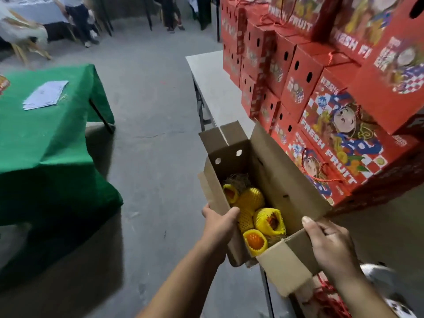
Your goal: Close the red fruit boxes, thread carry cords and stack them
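Note:
An open fruit box (pixel 282 180) with brown cardboard inside is held in front of me, all its flaps up. Inside lie several oranges in yellow foam nets (pixel 252 210) on shredded paper. My left hand (pixel 219 222) grips the box's left wall, thumb inside over the rim. My right hand (pixel 328 242) grips the near right corner by the long right flap. A tall stack of closed red "FRESH FRUIT" boxes (pixel 339 125) with red carry cords stands right beside it. Loose red cords (pixel 330 297) lie under my right wrist.
The red stack stands on a white table (pixel 211 81) running away along the right. A table under a green cloth (pixel 46 138) with papers (pixel 46 95) is at left. Grey concrete floor lies between them. People's legs and chairs are far back.

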`<action>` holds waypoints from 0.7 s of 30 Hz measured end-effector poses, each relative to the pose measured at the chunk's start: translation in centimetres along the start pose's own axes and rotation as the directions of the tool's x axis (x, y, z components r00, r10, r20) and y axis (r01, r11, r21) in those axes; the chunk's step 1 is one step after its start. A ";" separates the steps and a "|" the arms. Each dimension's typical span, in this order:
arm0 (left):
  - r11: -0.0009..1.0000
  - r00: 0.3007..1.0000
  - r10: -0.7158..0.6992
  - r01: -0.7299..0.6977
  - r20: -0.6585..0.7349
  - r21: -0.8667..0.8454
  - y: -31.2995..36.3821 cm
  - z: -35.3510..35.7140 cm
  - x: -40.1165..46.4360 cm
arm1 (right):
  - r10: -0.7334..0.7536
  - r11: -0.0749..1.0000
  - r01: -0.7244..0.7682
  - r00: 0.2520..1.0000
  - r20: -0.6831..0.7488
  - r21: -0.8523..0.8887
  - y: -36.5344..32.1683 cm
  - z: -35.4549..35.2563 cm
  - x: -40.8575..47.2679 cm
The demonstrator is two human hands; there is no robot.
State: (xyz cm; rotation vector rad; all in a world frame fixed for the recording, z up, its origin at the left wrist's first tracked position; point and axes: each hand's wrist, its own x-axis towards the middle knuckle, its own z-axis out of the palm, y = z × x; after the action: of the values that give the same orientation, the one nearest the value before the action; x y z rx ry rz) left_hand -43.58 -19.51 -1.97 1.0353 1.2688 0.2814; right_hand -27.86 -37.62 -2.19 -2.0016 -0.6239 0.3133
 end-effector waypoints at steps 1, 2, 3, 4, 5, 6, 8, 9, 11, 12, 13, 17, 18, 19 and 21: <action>1.000 1.000 -0.007 0.007 0.026 0.017 0.7 -0.3 0.7 | 0.010 1.000 -0.010 0.999 -0.043 -0.013 -0.4 0.6 -0.1; 1.000 0.999 -0.007 0.005 0.046 0.030 1.2 -0.6 1.4 | 0.013 1.000 -0.014 0.997 -0.074 -0.014 -0.9 1.1 -0.1; 1.000 0.998 -0.005 0.002 0.067 0.031 1.6 -0.9 2.1 | 0.011 1.000 -0.012 0.996 -0.091 -0.011 -1.5 1.6 0.0; 1.000 0.996 -0.005 0.003 0.084 0.030 2.2 -1.1 2.7 | 0.010 1.000 -0.012 0.995 -0.104 -0.011 -1.9 2.0 0.2; 0.999 0.995 -0.009 0.005 0.101 0.036 2.7 -1.2 3.4 | 0.016 1.000 -0.017 0.993 -0.114 -0.011 -2.2 2.3 0.6; 0.999 0.993 -0.011 0.005 0.114 0.049 3.2 -1.2 4.4 | 0.023 1.000 -0.024 0.992 -0.123 -0.007 -2.3 2.6 1.3; 0.998 0.990 -0.014 0.005 0.138 0.067 4.7 -0.9 6.6 | 0.040 0.999 -0.040 0.990 -0.133 0.005 -2.2 3.5 2.9; 0.998 0.989 -0.021 0.010 0.150 0.069 5.4 -0.7 7.8 | 0.052 0.999 -0.051 0.990 -0.130 0.011 -2.0 4.0 3.9; 0.995 0.986 -0.026 0.009 0.166 0.098 7.0 0.3 11.1 | 0.083 0.996 -0.080 0.988 -0.131 0.026 -1.0 5.0 6.9; 0.993 0.986 -0.026 0.006 0.167 0.118 7.7 0.5 11.7 | 0.090 0.995 -0.086 0.988 -0.123 0.043 -0.9 5.3 7.7; 0.990 0.986 -0.017 -0.006 0.163 0.140 8.8 1.0 13.0 | 0.086 0.995 -0.079 0.988 -0.125 0.065 -0.9 5.8 9.2; 0.973 0.989 -0.018 -0.015 0.144 0.229 14.3 4.0 19.2 | 0.185 0.974 -0.176 0.981 -0.053 0.143 -0.8 7.5 17.6; 0.969 0.990 -0.027 -0.008 0.139 0.246 15.6 4.5 20.4 | 0.189 0.972 -0.180 0.981 -0.047 0.148 -0.8 7.5 19.5; 0.967 0.988 -0.023 -0.017 0.150 0.255 16.8 5.0 22.0 | 0.193 0.971 -0.185 0.980 -0.037 0.152 -0.7 7.5 21.8; 0.965 0.978 -0.055 0.000 0.203 0.263 18.7 5.4 24.4 | 0.274 0.952 -0.271 0.962 -0.006 0.143 -0.5 7.8 25.5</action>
State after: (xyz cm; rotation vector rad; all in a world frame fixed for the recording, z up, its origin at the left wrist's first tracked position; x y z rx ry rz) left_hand -24.20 4.86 -3.76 1.2368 1.1477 -0.0197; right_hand -10.31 -17.68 -4.59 -1.9512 -0.2979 0.4837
